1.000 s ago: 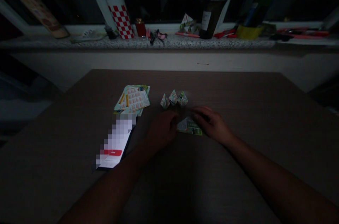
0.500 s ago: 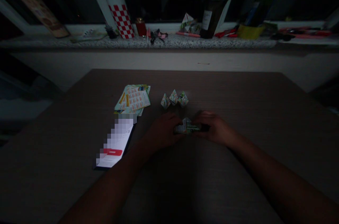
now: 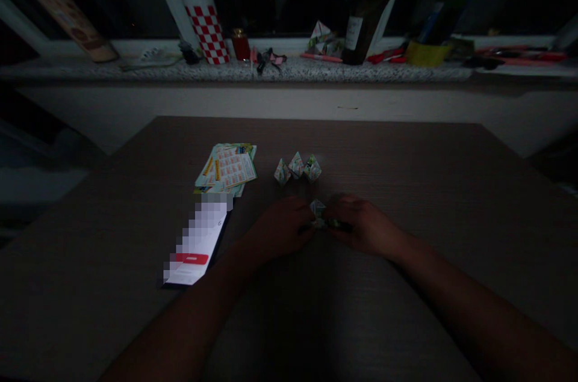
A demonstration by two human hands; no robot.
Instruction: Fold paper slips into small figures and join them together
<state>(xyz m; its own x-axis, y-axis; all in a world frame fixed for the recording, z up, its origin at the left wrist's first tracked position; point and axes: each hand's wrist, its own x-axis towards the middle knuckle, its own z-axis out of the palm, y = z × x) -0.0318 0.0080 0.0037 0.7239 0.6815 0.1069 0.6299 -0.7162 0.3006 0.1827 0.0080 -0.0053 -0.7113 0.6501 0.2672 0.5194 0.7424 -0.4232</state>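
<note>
Between my two hands is a small folded paper piece (image 3: 318, 211) with a pointed top, printed like the sheets on the table. My left hand (image 3: 286, 224) grips its left side with bent fingers. On the other side, my right hand (image 3: 359, 221) has its fingers closed around the right part. Most of the paper is hidden by the fingers, and the light is dim. Just beyond my hands stand three folded paper shapes (image 3: 297, 166) in a row, each with pointed tips. Printed paper sheets (image 3: 235, 169) lie in a loose pile to the left.
A lit phone (image 3: 198, 249) lies beside my left forearm on the wooden table (image 3: 428, 171). Behind the table runs a stone windowsill (image 3: 158, 74). It holds a red-and-white checkered bottle (image 3: 208, 33), a dark bottle (image 3: 361, 30), a red jar (image 3: 241, 45) and other small things.
Both hands have come closer together around the folded paper, and less of it shows between the fingers. The three paper shapes, the sheets and the phone stay in place.
</note>
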